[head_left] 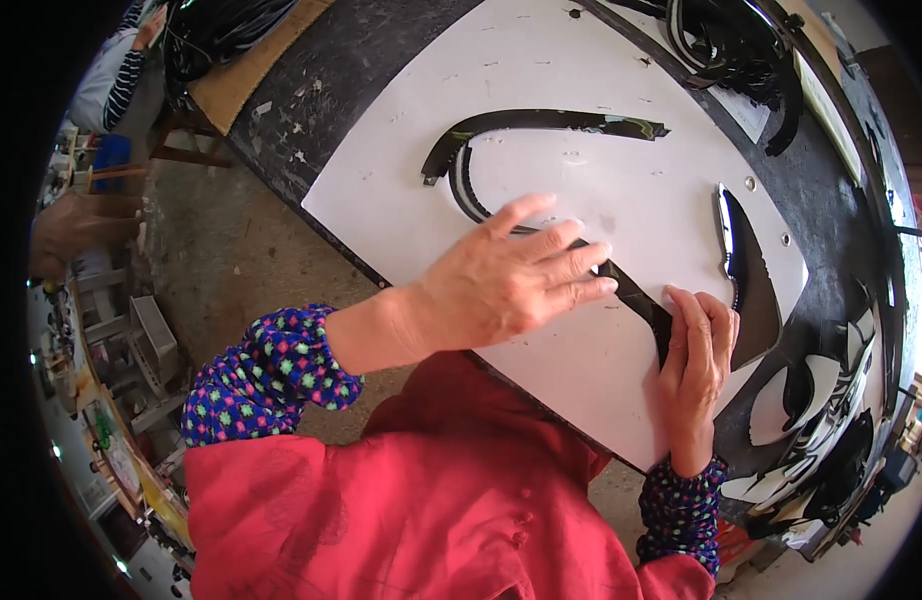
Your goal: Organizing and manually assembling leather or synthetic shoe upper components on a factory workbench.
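Note:
A long black curved strip (636,298) lies on a white board (411,165), bending round from a pale-lined curve at its upper left. My left hand (511,278) rests across its middle with fingers stretched out, covering part of it. At the strip's lower right end, my right hand (696,335) has its fingers bent down against the edge and closed on it. Just beyond the hands lies another black curved strip (541,120) with a glossy end. To the right of my right hand is a dark flat piece (756,285) with a notched, shiny edge.
The white board sits on a dark, scuffed table (311,90). Bundles of black strips (746,60) lie at the far right, and white and black cut pieces (811,400) are piled at the right. Another person's striped sleeve (124,85) shows at the far left.

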